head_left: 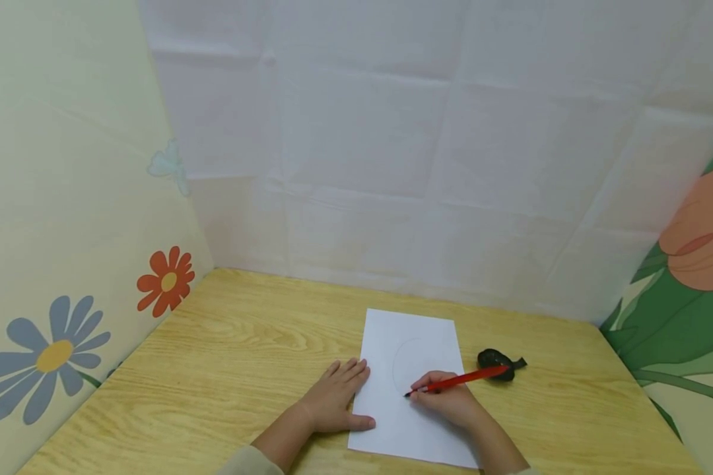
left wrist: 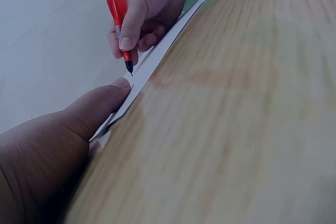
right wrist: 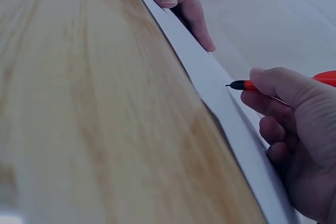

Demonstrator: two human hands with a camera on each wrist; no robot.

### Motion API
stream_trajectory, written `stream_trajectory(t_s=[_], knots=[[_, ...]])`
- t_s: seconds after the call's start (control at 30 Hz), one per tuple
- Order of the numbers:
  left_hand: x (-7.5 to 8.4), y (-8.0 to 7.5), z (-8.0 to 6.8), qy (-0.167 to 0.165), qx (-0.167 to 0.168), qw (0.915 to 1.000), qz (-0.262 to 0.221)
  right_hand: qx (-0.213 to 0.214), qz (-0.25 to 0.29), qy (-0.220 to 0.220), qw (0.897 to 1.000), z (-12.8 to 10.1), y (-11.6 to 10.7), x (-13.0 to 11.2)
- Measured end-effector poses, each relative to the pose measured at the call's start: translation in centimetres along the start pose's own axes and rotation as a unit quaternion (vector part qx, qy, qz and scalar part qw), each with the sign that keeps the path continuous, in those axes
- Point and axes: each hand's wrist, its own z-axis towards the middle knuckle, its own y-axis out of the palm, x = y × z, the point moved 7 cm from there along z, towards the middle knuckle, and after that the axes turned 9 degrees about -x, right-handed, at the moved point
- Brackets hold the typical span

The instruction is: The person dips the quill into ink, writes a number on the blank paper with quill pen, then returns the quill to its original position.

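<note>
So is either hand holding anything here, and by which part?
The right hand pinches the red pen near its black tip. The left hand grips nothing, resting on the left edge of the paper.

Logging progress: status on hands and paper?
Right hand pinching black-tipped red pen. Left hand on white rectangular paper, faint curve drawn. Glossy black lump right of paper, not obstructing.

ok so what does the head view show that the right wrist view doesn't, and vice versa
Only the head view shows the black object right of the paper, and the red flower and blue-grey flower on the left.

Only the right wrist view shows the lower fingers of the right hand, curled in.

Both show the two hands, red pen, paper and wooden table.
</note>
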Motion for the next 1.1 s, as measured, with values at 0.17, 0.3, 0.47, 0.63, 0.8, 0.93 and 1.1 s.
stream_trajectory(t_s=[0.17, 0.3, 0.47, 0.63, 0.8, 0.93, 1.1], knots=[[0.0, 0.0, 0.0, 0.002, 0.001, 1.0, -0.002, -0.004, -0.004, -0.003, 1.0, -0.2, -0.1, -0.1], [0.1, -0.2, -0.2, 0.007, 0.004, 1.0, -0.001, -0.007, -0.001, -0.003, 1.0, -0.4, -0.1, -0.1], [0.2, -0.3, -0.2, 0.011, 0.001, 0.9999, -0.005, -0.003, 0.001, 0.0, 1.0, -0.6, -0.3, 0.1], [0.0, -0.1, -0.1, 0.014, 0.005, 0.9999, -0.008, -0.002, -0.001, -0.002, 1.0, -0.7, -0.4, 0.2], [-0.4, 0.4, 0.2, 0.011, 0.01, 0.9999, -0.004, -0.001, -0.003, 0.001, 1.0, -0.8, -0.5, 0.3], [-0.5, 0.5, 0.2, 0.011, 0.013, 0.9999, -0.002, -0.002, 0.0, 0.003, 1.0, -0.9, -0.6, 0.4], [-0.1, 0.1, 0.0, 0.019, 0.013, 0.9997, -0.008, -0.006, 0.005, 0.005, 1.0, -1.1, -0.7, 0.5]])
